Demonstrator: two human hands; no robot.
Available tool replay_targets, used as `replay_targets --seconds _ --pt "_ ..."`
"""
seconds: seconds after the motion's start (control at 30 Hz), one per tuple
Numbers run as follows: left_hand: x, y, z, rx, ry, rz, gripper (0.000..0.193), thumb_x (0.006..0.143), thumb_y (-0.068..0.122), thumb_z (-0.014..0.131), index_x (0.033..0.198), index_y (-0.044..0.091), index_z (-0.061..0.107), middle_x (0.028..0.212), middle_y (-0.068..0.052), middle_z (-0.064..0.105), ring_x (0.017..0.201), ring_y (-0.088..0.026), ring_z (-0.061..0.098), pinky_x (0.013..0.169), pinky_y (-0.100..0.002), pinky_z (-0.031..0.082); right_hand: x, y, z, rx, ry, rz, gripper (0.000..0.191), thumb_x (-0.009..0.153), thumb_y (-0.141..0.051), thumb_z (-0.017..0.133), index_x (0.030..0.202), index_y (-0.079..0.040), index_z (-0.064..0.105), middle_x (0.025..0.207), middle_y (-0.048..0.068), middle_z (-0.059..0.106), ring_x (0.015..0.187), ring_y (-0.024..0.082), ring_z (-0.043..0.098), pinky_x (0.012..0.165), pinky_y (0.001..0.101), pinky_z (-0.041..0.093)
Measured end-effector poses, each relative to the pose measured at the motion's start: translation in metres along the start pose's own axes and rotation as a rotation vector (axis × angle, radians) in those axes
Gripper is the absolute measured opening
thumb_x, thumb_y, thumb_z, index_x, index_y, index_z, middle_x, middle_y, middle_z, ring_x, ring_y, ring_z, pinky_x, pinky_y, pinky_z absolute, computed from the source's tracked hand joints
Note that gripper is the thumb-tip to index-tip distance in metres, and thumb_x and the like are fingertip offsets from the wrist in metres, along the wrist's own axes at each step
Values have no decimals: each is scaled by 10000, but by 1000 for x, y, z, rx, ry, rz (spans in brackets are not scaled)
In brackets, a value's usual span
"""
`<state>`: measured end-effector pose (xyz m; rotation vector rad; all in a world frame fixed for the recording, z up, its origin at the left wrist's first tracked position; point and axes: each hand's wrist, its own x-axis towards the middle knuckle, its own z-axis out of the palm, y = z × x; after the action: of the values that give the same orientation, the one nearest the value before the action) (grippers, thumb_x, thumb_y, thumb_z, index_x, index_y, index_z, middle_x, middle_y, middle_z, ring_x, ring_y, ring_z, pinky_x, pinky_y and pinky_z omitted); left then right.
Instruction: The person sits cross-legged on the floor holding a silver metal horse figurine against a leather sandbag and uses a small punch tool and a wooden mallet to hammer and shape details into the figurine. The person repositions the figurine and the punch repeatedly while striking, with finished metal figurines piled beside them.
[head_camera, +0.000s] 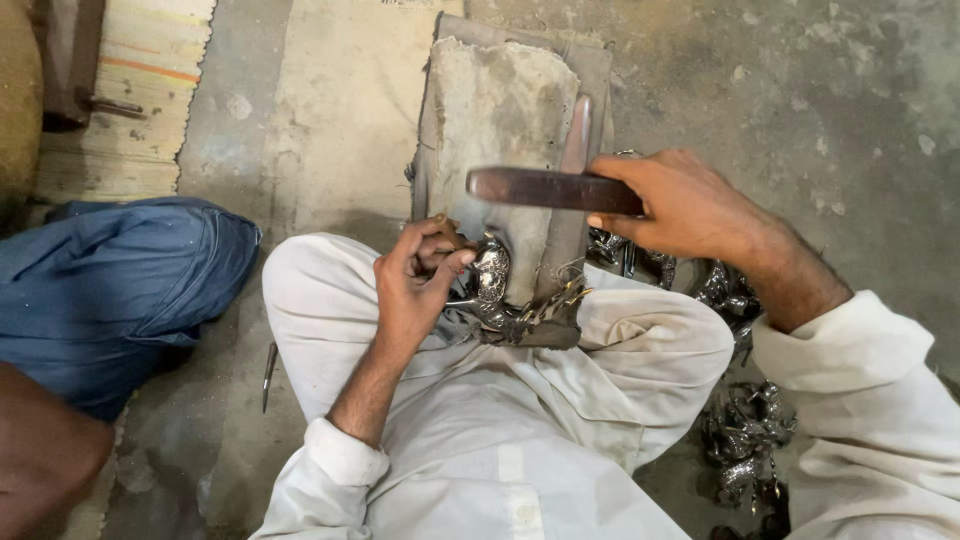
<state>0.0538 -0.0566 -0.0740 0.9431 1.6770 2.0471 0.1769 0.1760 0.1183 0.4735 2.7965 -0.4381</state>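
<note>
A seated worker's right hand (690, 210) grips a dark metal hammer (545, 188), its long axis pointing to nine o'clock, above a worn grey block (500, 110); left hand (420, 275) pinches an embossed silvery metal piece (490, 275) at the block's six o'clock edge

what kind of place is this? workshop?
Likely a small floor-level metalwork shop. The person sits cross-legged on a bare concrete floor, right hand gripping a hammer over a worn block, with shiny metal pieces heaped alongside.
</note>
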Motion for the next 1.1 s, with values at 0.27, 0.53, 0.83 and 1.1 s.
replay_targets --seconds 0.27,0.53,0.83,1.1 --pt "7 14 4 195 -113 -7 374 888 29 810 1221 2 642 968 -103 796 878 -102 769 707 -248 597 -12 7 14 24 86 -44 325 797 -240 801 1049 -81 673 803 158 728 749 386 695 639 478 501" --pt "21 18 3 299 -234 80 369 865 77 839 1187 30 665 921 -101 792 803 -118 769 696 -257 587 -13 16 29 6 195 -74 289 779 -208 806 1015 -75 709 811 162 727 772 388 692 649 483 499" --pt "13 13 7 308 -193 95 400 892 66 810 1254 47 641 946 -103 799 883 -140 799 690 -260 596 -15 19 42 -35 584 -157 309 784 -92 817 1061 -44 688 907 127 685 860 345 652 728 471 505" --pt "13 12 7 455 -193 -51 361 862 105 859 1170 54 678 855 -87 815 611 -154 725 538 -291 517 -16 11 37 -385 582 -210 366 679 -54 784 1030 -80 682 1008 75 726 938 303 670 778 439 530"
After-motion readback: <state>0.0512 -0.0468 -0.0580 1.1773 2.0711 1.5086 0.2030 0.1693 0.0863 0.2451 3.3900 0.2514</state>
